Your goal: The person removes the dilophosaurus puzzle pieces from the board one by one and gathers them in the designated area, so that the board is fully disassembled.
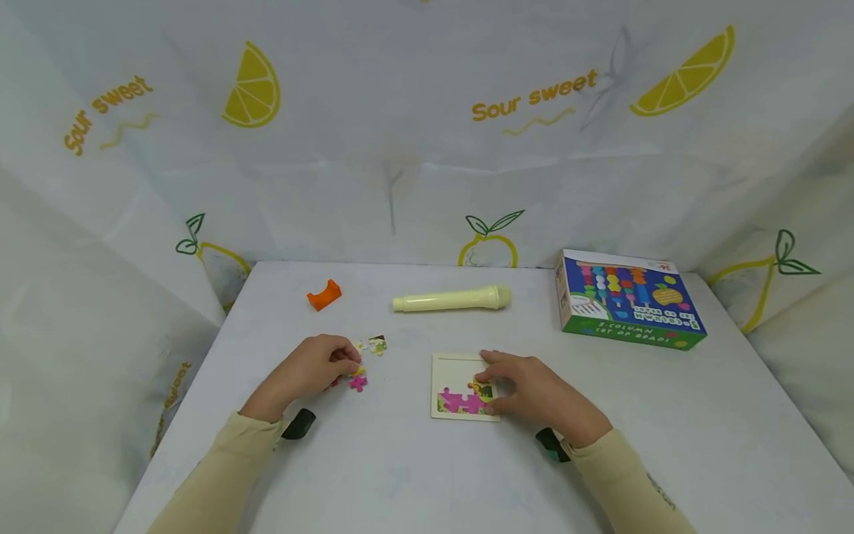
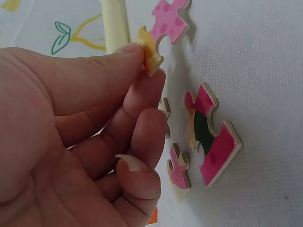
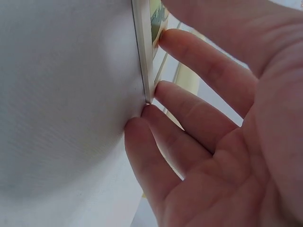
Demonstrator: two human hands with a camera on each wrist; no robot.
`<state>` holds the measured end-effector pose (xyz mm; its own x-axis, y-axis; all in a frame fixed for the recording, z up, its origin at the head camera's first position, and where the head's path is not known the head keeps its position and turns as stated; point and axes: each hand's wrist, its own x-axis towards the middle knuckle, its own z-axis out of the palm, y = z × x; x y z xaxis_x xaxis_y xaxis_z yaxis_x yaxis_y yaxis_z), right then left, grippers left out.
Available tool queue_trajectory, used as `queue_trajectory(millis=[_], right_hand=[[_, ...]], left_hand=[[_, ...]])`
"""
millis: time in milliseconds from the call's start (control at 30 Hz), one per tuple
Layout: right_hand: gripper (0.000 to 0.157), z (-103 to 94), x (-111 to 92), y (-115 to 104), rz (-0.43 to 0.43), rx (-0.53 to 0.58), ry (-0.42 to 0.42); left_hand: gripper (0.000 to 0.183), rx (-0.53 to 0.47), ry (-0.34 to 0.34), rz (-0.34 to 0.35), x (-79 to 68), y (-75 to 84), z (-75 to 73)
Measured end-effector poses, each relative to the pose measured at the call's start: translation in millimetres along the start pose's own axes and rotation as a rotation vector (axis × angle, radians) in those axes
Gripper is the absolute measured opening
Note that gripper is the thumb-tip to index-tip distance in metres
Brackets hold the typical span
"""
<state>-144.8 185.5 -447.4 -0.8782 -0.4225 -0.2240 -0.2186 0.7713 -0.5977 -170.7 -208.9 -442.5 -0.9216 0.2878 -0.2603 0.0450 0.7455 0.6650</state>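
My left hand [image 1: 318, 367] pinches a pink and yellow jigsaw piece [image 2: 168, 23] between thumb and fingertips, its yellow end at the thumb. In the left wrist view a pink and dark green piece [image 2: 210, 137] and a smaller pink piece [image 2: 179, 168] lie by the curled fingers. Over the right side of a square puzzle tray [image 1: 454, 366] spreads my right hand [image 1: 530, 386]. Its loosely bent fingers touch the tray's edge and its picture, as the right wrist view shows. Joined pink pieces [image 1: 460, 402] fill the tray's near part, partly hidden by the thumb.
Two light pieces, one with green [image 1: 377, 345], lie beyond the left hand. Farther back are an orange curved block [image 1: 324, 295], a cream microphone-shaped stick [image 1: 454, 300] and a boxed bead set [image 1: 630, 300] at right. A patterned curtain [image 1: 373, 133] stands behind the white table [image 1: 400, 475].
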Motion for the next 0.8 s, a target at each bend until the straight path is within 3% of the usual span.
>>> queue_trajectory(millis=[233, 333, 500, 667, 800], right_hand=[[0.042, -1.9, -2.2, 5.0, -0.001, 0.001, -0.004], [0.043, -2.9, -2.6, 5.4, 0.004, 0.004, -0.01], [0.043, -3.3, -2.8, 6.3, 0.008, 0.003, -0.012], [0.046, -2.5, -0.8, 6.0, 0.0, 0.013, -0.008], [0.053, -1.1, 1.9, 4.4, -0.012, 0.019, -0.004]], left_hand=[[0.009, 0.05, 0.029, 0.0, 7.2, 5.6, 3.4], [0.01, 0.068, 0.037, 0.013, 14.8, 16.2, 10.2], [0.006, 0.09, 0.003, 0.12, 29.2, 56.8, 34.6], [0.007, 0.11, -0.084, 0.249, 46.9, 98.6, 68.8], [0.012, 0.097, -0.159, 0.265, 59.0, 118.5, 89.9]])
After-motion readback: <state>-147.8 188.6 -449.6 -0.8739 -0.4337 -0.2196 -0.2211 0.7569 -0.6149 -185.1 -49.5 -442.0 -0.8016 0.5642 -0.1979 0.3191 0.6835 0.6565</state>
